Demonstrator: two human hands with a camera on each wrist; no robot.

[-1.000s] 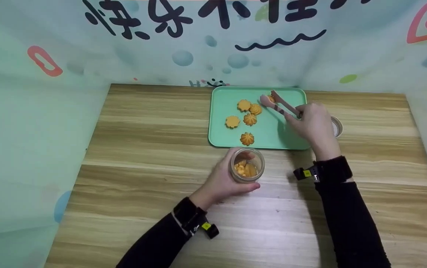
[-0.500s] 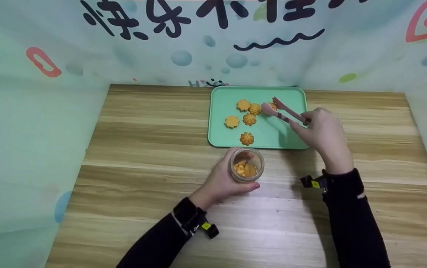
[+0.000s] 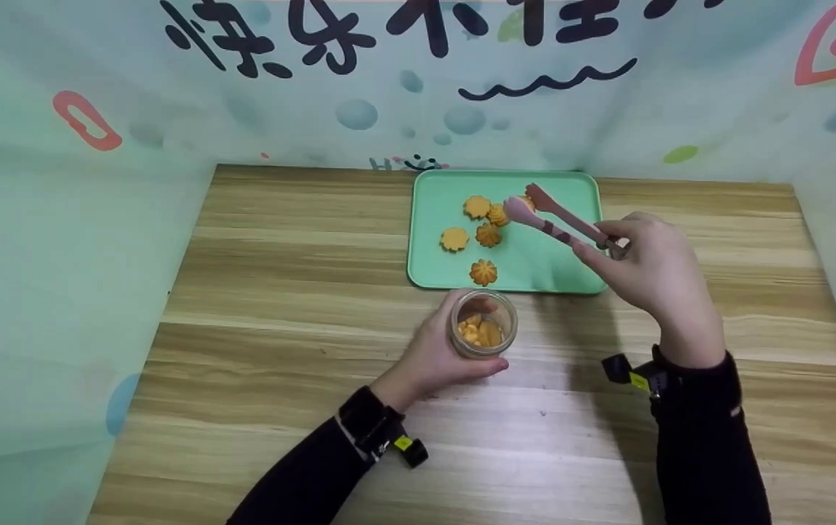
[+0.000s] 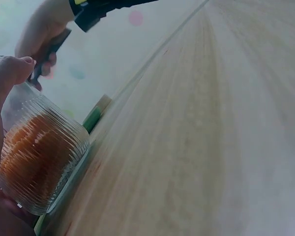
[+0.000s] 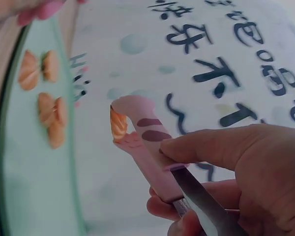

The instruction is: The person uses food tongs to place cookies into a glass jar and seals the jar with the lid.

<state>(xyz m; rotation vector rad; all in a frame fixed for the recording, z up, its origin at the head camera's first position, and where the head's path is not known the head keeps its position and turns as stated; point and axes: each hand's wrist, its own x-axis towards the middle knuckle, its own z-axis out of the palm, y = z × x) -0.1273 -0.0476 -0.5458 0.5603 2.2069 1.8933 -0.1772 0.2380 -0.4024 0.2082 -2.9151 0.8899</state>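
My left hand (image 3: 447, 350) grips a ribbed glass jar (image 3: 484, 351) around its side; several golden cookies (image 4: 34, 157) lie inside it. The jar's mouth faces up, just in front of the tray. In my right hand (image 3: 651, 259) is a pair of pink paw-shaped tongs (image 3: 560, 219), squeezed between thumb and fingers. A ridged cookie (image 5: 118, 125) is pinched between the tong tips, held above the tray in the right wrist view. In the head view the tongs mostly cover that cookie.
The mint-green tray (image 3: 432, 273) lies at the back of the wooden table (image 3: 279, 292). Several flower-shaped cookies are on it, such as a flat one (image 3: 454, 239) and a ridged one (image 3: 484, 272). A printed cloth backdrop (image 3: 301, 131) stands behind the table.
My right hand has come back to the right and nearer the body, lifting the tongs and the cookie off the tray. The left hand and jar have stayed in place.
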